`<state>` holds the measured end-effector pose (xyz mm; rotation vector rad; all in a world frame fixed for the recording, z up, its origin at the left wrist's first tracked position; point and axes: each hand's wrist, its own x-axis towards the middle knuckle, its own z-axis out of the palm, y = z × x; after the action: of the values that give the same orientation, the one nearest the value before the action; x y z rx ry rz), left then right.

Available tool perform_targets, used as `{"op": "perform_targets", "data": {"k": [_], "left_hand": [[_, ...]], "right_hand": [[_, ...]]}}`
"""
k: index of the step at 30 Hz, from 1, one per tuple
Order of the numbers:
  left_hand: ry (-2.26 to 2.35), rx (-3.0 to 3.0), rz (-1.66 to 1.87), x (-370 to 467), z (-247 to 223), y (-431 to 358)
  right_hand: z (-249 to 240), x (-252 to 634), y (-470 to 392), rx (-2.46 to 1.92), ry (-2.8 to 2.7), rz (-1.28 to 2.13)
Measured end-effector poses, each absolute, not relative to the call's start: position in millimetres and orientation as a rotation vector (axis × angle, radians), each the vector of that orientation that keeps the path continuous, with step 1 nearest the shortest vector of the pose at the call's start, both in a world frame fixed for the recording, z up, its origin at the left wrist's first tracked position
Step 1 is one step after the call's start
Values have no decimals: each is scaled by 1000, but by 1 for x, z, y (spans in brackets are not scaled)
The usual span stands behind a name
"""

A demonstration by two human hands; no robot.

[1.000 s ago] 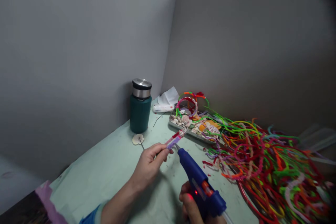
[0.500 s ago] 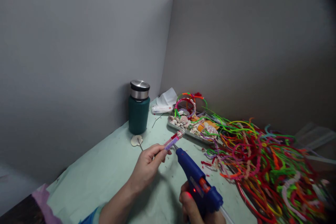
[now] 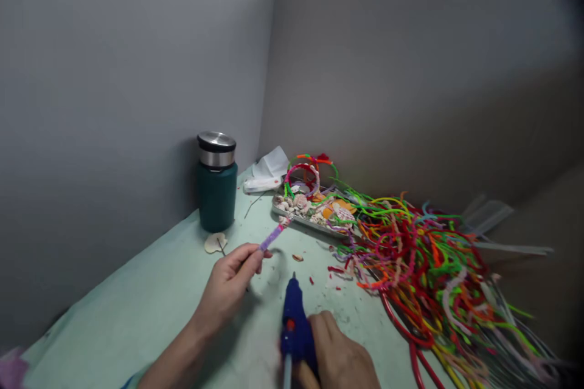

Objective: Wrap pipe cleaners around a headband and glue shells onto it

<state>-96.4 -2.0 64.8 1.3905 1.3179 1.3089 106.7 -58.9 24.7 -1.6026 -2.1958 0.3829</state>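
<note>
My left hand (image 3: 239,267) pinches a fuzzy purple and pink pipe-cleaner strip (image 3: 272,237), with small shells at its far tip. My right hand (image 3: 340,346) is wrapped round a blue hot glue gun (image 3: 295,313), its nozzle pointing away from me and apart from the strip. A clear glue stick (image 3: 287,371) sticks out of the gun's back end. On the table between the gun and the tray lies a small brownish shell (image 3: 297,258). A pale flat piece (image 3: 216,242) with a thin dark stick across it lies beyond my left hand.
A dark green bottle (image 3: 216,194) with a steel lid stands by the left grey panel. A metal tray (image 3: 310,226) of shells, with pipe-cleaner rings on it, is at the back. Tangled colourful pipe cleaners (image 3: 410,255) cover the right side. White tissue (image 3: 271,164) lies behind.
My right hand has drawn the glue gun back from the strip and turned it, so its nozzle points straight ahead. The view has shifted slightly to the right.
</note>
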Motion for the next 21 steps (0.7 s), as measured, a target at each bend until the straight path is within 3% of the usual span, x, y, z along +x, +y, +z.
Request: {"op": "perform_targets", "data": {"k": [6, 11, 16, 19, 21], "left_hand": [[1327, 1398, 1278, -98, 60, -1], [1324, 1398, 1264, -95, 63, -1], [1314, 1368, 1278, -92, 64, 0], [1313, 1358, 1273, -92, 63, -1], [1312, 1358, 1270, -92, 62, -1]], "right_hand": [[54, 138, -22, -1530, -2423, 599], [50, 161, 50, -1807, -2239, -2], [26, 160, 86, -1917, -2390, -218], [25, 161, 91, -1883, -2330, -120], [30, 161, 88, -1734, -2188, 157]]}}
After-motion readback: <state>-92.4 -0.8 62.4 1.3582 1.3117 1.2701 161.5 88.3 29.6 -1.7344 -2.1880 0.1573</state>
